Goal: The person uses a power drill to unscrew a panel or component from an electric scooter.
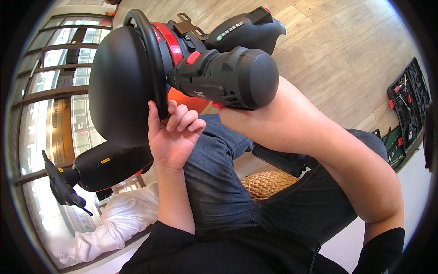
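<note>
My right hand [246,121] grips a black cordless drill [228,77] with red switches. Its fingers are mostly hidden behind the tool, and a black block [280,160], perhaps its battery, shows below my forearm. The drill's nose points left against a black curved rail [153,55] beside a rounded black seat [121,86]. At the rail's lower end my left hand [171,141] pinches it between thumb and curled fingers, palm toward me. Whatever the drill's tip meets is hidden. A red band [169,43] and a brown slotted metal bracket [190,27] lie beyond the rail.
A black fender-like part [246,34] extends behind the drill. At lower left are a black handlebar [64,182] and a white plastic bag [123,214]. An open toolbox [406,100] lies on the wooden floor [333,50] at right. A woven seat [269,183] shows between my legs.
</note>
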Action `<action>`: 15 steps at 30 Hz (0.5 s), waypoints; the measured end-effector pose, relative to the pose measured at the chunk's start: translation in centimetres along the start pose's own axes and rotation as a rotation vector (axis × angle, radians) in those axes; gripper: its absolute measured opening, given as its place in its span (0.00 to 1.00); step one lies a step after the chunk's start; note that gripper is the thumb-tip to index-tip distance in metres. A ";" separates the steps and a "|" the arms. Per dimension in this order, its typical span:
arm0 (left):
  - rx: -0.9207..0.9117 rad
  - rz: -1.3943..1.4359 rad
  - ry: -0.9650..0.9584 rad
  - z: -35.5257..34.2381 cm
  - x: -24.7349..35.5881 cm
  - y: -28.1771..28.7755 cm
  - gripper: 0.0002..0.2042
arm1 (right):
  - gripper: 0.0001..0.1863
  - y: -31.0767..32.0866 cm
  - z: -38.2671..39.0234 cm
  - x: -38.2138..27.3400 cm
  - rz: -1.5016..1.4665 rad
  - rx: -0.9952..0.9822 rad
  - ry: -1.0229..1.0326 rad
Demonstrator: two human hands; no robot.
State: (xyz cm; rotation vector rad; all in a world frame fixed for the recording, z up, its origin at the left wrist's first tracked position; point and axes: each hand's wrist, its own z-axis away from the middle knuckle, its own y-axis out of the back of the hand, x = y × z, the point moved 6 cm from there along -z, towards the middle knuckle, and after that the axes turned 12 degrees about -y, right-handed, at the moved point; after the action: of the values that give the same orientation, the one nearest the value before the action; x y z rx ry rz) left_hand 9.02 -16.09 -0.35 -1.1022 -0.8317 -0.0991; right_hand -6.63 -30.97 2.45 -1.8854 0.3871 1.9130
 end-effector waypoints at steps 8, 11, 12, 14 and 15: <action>-0.002 0.030 0.003 0.0 0.1 0.0 0.23 | 0.12 0.9 0.4 -0.7 -0.051 -0.003 -0.155; 0.007 0.028 0.018 0.3 0.5 -0.2 0.23 | 0.12 1.8 0.8 -1.4 -0.124 -0.066 -0.414; 0.002 0.036 0.012 0.4 0.5 -0.2 0.23 | 0.12 2.2 0.9 -0.8 -0.149 -0.002 -0.438; 0.024 0.003 0.009 0.6 0.5 0.0 0.23 | 0.13 3.4 0.8 -0.3 -0.207 0.016 -0.449; 0.063 -0.052 -0.012 0.8 0.5 -0.4 0.23 | 0.13 3.8 0.6 -0.4 -0.192 0.022 -0.441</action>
State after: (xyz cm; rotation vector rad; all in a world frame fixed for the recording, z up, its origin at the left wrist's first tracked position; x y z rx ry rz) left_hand 8.79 -15.48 0.43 -1.0227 -0.8694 -0.1091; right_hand -9.00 -34.06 2.47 -1.3735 0.0838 2.1020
